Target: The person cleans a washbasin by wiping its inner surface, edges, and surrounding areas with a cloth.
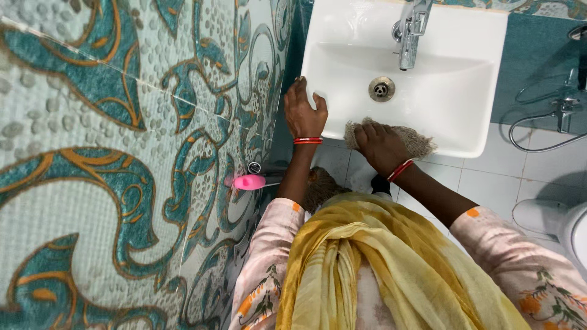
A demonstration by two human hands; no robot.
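Two hands, both yours, at a white wall-hung washbasin point(465, 131), which serves as the landmark for every entry below. Your left hand point(304, 113) rests on the basin's left front corner, fingers spread and curled over the rim, gripping the edge and nothing else; a red bangle point(308, 140) circles that wrist, just below the rim. Your right hand point(379, 145) lies on the basin's front edge, right of the left hand and near the middle of the rim, pressed down on a beige scrubbing cloth point(416, 139); the fingers are bent over the cloth and hold it against the rim. The cloth spreads out past the hand toward the basin's right, its frayed edge lying on the front lip. A second red bangle point(400, 170) sits on the right wrist, just in front of the basin. Inside the bowl, a round metal drain point(381, 89) lies behind your right hand, and a chrome tap point(411, 30) stands at the back of the basin above it. To the basin's left runs a tiled wall point(110, 183) patterned in teal, cream and orange swirls; a pink handle-shaped item point(249, 182) shows against it, below the basin's left corner. Right of the basin, a chrome hose fitting point(559, 113) hangs on the far wall, and under the basin lies a white tiled floor point(489, 183). A yellow scarf point(379, 269) drapes your chest, nearest the camera, in front of the basin.
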